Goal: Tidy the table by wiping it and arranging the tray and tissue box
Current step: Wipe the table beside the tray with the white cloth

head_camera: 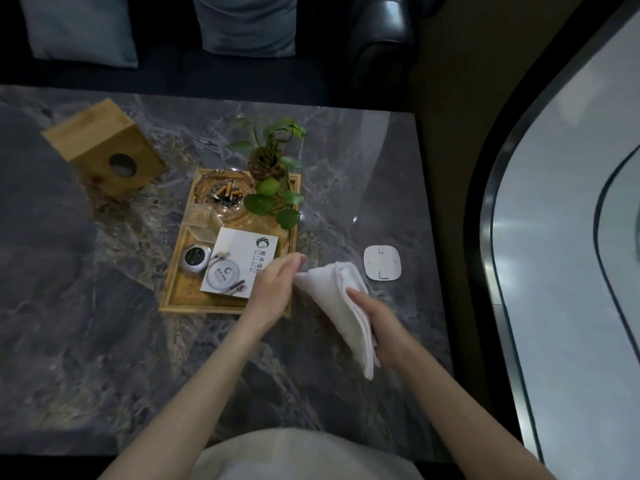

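A folded white cloth [341, 306] hangs just above the grey marble table [104, 341], right of the tray. My right hand [379, 323] grips its lower side; my left hand [275, 282] pinches its upper left corner. The wooden tray [176, 289] sits mid-table, slightly skewed, holding a glass ashtray [223, 195] with butts, a potted plant [268, 164], a clear box [201, 220], a small silver container [195, 259] and a white card [239, 261]. A wooden tissue box [100, 147] stands tilted at the far left, its round hole facing me.
A white rounded square pad [382, 262] lies on the table just right of the cloth. A dark sofa with two blue-grey cushions [246, 22] runs along the table's far edge. The table's right edge borders a dark floor strip and a pale curved surface [571, 237].
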